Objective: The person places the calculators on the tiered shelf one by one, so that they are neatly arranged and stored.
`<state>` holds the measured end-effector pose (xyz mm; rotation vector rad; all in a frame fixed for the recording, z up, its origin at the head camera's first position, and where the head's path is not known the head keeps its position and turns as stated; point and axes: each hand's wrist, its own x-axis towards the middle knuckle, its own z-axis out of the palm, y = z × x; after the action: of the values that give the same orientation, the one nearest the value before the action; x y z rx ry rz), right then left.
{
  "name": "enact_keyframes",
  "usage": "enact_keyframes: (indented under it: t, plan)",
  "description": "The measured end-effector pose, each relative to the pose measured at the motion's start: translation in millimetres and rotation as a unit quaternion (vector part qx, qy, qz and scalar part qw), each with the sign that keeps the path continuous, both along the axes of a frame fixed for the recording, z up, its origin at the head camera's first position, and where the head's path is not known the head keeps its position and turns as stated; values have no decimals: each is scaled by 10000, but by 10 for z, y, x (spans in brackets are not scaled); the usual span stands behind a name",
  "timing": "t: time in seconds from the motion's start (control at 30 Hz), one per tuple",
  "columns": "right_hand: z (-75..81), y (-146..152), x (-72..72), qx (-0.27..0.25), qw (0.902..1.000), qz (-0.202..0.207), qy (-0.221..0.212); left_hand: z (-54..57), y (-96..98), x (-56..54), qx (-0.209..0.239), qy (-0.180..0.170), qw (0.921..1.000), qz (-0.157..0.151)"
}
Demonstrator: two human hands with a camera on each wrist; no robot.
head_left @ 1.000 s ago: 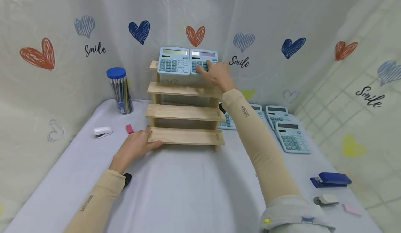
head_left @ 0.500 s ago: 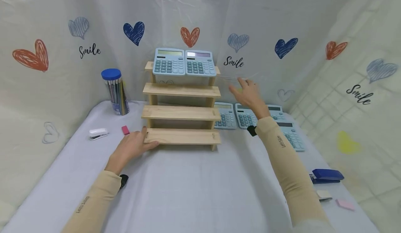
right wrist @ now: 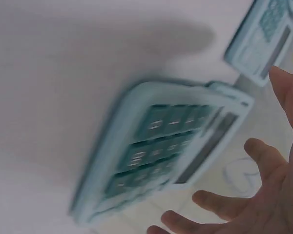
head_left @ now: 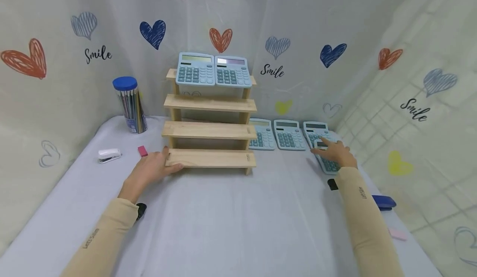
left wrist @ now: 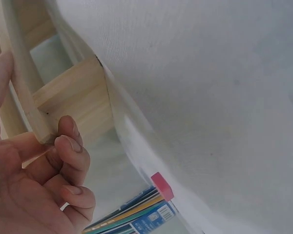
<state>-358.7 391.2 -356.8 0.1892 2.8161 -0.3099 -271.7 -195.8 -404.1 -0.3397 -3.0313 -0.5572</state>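
A wooden four-tier shelf stand (head_left: pixel 210 159) stands at the back of the table. My left hand (head_left: pixel 147 171) grips the left end of its lowest board, thumb in front; curled fingers show at the board's end in the left wrist view. Two light-blue calculators, the left one (head_left: pixel 195 68) and the right one (head_left: pixel 232 72), lean side by side on the top tier. At the right, my right hand (head_left: pixel 337 152) hovers over another light-blue calculator (right wrist: pixel 151 141), fingers spread and apart from it in the right wrist view. That calculator overlaps one behind it (head_left: pixel 316 131).
Further calculators (head_left: pixel 262 134) (head_left: pixel 290 135) lie right of the stand. On the left are a blue-lidded jar of pencils (head_left: pixel 131 107), a white stapler (head_left: pixel 109 155) and a pink eraser (head_left: pixel 142 151). A blue stapler (head_left: pixel 385 202) and a pale pink block (head_left: pixel 398 234) lie at the right edge.
My right hand has left the calculator on the top tier and moved right and down to the calculators on the table. The left hand keeps its grip on the lowest board.
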Motion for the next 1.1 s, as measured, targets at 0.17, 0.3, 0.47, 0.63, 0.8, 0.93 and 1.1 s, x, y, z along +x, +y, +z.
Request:
enact_keyframes:
  t: [0.17,0.3,0.47,0.63,0.8,0.93,1.1]
  plan:
    - [-120,215,45,57,9977,-289,-607,-18,32,0,26,23,10000,-49]
    - [-192,290,69,160,9951,-479,-856,-36,58,-2,38,64,10000,-61]
    - [-203,231,95,59,9944,-594,-866,-45,25,1,-17,60,10000,32]
    - [-170,143,132,-89,9948,-583,-831,-34,-4,10,13,152,9999,42]
    - [-101,40,109,-172,9983,-227,-509,-26,-18,22,0,194,9998,49]
    - [-5,-132,85,-234,9997,90,45,-41,-25,13,28,256,9997,16]
    - [195,-451,93,-218,9964,562,590,-66,-23,-2,42,309,9995,-3]
